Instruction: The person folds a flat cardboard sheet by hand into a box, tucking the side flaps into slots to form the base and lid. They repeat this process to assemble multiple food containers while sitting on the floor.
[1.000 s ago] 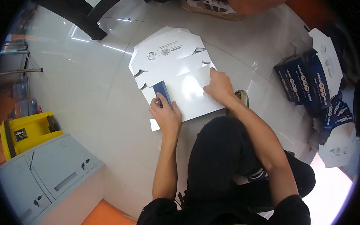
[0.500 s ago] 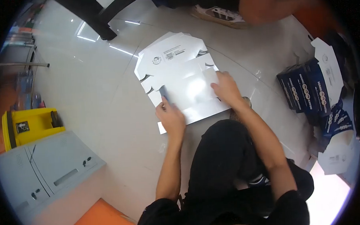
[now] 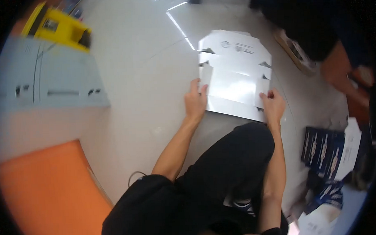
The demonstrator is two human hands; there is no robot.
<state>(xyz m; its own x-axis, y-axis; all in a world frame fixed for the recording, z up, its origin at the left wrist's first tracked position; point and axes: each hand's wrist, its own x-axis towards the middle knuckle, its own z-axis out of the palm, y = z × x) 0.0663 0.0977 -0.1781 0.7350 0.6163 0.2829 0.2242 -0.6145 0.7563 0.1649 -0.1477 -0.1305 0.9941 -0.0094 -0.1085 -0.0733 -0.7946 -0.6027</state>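
Flat white die-cut cardboard (image 3: 232,76), with small print near its far edge and slots along both sides, lies on the shiny floor. Edges of more sheets show behind it. My left hand (image 3: 195,101) pinches a side flap at the sheet's left edge, and the flap is folded up. My right hand (image 3: 273,104) has its fingers closed on the flap at the right edge, near the lower right corner.
Dark blue printed boxes (image 3: 324,152) and white card pieces (image 3: 318,222) are piled at right. Another person's shoe (image 3: 295,53) and arm are at upper right. A grey cabinet (image 3: 66,80), yellow container (image 3: 60,28) and orange surface (image 3: 53,180) stand left.
The view has turned, so the cardboard appears further right. My left hand has moved onto the left side flap, which now stands folded inward. My right hand still holds the right edge.
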